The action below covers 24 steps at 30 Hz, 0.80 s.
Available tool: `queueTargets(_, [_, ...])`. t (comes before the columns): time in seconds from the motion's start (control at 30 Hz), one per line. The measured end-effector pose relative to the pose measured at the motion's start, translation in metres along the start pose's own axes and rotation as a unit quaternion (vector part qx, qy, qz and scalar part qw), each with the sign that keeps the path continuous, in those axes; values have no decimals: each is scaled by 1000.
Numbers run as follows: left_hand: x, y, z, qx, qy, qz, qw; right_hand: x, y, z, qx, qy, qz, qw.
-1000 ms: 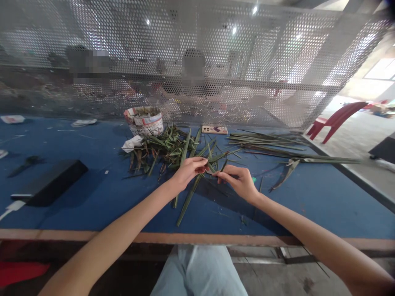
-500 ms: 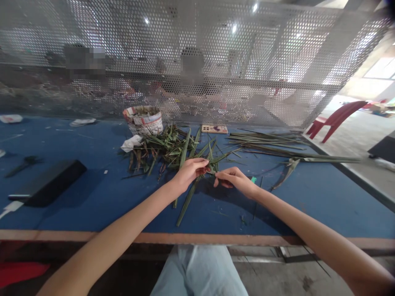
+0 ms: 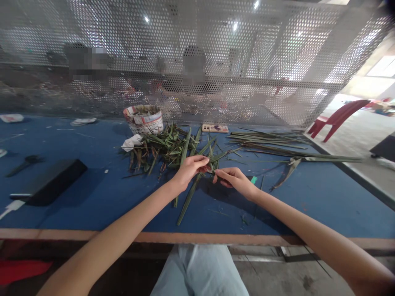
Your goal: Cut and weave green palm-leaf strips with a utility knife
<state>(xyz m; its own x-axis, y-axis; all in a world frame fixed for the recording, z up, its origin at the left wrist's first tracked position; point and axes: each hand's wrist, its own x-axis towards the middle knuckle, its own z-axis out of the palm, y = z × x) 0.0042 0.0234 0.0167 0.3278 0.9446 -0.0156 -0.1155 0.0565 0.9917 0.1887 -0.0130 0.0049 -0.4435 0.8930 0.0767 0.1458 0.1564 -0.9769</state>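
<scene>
My left hand [image 3: 193, 167] is closed in a pinch on green leaf strips [image 3: 189, 197] that cross near the middle of the blue table [image 3: 123, 205]. Just to its right, my right hand [image 3: 230, 177] has its thumb and finger pressed together at the right side of the strips; what lies between those fingertips is too small to make out. Behind my left hand lies a pile of cut leaves [image 3: 169, 144]. Long narrow leaves [image 3: 268, 139] are spread at the back right.
A paper-covered basket [image 3: 144, 121] and a phone [image 3: 215, 128] stand near the perforated metal screen [image 3: 216, 41]. On the left lies a black box [image 3: 52, 181] with a white cable. A green bit [image 3: 253, 180] is beside my right wrist. People show blurred behind the screen.
My right fingertips have shifted very slightly toward my left hand and the strips. The leaf tip to the right of my left hand has moved a little. Otherwise things look the same.
</scene>
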Motion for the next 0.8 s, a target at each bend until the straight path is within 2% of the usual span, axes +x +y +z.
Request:
queueTargets(0.23, [-3,3,4,44,5,38,998,1,4,3,-22,-4,-25,999])
queueTargets(0.47, [-3,1,5,41,46,60,996,4,9,1,14,-8,-24,1000])
queueTargets(0.63, [-4,1,7,59,19,55,997,3,8,2,5,-11,-29,1000])
queueTargets(0.8, [-4,1,10,69,7,70,995,3,8,3,9,25,-46,999])
